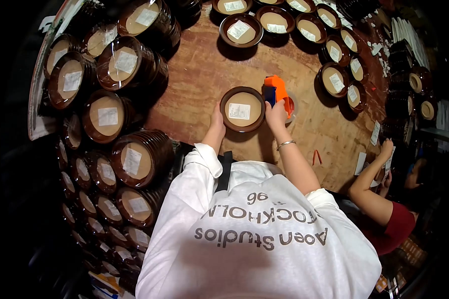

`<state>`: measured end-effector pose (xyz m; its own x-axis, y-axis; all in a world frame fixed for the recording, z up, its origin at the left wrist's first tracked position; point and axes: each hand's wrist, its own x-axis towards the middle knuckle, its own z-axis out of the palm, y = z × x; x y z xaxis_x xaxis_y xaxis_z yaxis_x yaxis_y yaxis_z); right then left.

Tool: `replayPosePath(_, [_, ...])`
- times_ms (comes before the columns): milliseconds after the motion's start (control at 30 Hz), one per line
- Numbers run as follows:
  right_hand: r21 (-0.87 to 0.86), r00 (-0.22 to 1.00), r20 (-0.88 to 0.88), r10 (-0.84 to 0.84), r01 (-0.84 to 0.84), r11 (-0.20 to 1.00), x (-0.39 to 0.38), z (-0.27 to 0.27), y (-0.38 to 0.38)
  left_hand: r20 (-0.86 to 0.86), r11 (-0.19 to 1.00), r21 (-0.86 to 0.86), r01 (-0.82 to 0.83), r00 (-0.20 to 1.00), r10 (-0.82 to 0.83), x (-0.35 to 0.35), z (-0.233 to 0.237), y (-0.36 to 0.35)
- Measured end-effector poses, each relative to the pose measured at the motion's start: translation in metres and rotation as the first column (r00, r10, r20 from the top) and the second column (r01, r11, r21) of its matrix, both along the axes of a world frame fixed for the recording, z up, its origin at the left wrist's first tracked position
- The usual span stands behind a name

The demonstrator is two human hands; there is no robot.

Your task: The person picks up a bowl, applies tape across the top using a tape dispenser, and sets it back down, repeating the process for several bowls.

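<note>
A round dark-brown bowl [229,126] sits before me on the wooden table, with a beige disc and a white printed label in its middle. My left hand [217,121] grips its left rim, the fingers partly hidden under the edge. On the right side, my right hand [276,117] is closed around an orange and blue tape dispenser [279,89], close against the bowl's rim. A clear roll shows at the dispenser's side. Part of the right fingers is hidden behind the dispenser.
Tall stacks of wrapped brown bowls [130,158] crowd the left. More labelled bowls [241,31] line the table's far side and right. A small red V-shaped item [317,157] lies near the front edge. At right, another person's arm [371,187] reaches over label sheets [375,133].
</note>
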<state>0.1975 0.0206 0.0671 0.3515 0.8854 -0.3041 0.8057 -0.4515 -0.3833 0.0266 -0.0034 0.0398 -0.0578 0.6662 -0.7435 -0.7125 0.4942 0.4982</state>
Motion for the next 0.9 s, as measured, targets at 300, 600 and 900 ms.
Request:
replayPosePath(300, [0.107, 0.994, -0.069, 0.087, -0.079, 0.991, 0.011, 0.005, 0.000, 0.041, 0.998, 0.054, -0.043, 0.998, 0.041, 0.001, 0.007, 0.000])
replayPosePath(600, [0.130, 0.373, -0.922, 0.106, 0.038, 0.991, 0.047, 0.133, -0.044, -0.501, 0.799, 0.463, 0.384, 0.857, -0.121, -0.020, 0.130, 0.003])
replayPosePath(900, [0.034, -0.383, -0.921, -0.066, -0.248, 0.968, 0.012, 0.184, -0.106, -0.863, 0.187, 0.434, 0.881, 0.466, -0.195, -0.024, 0.265, -0.030])
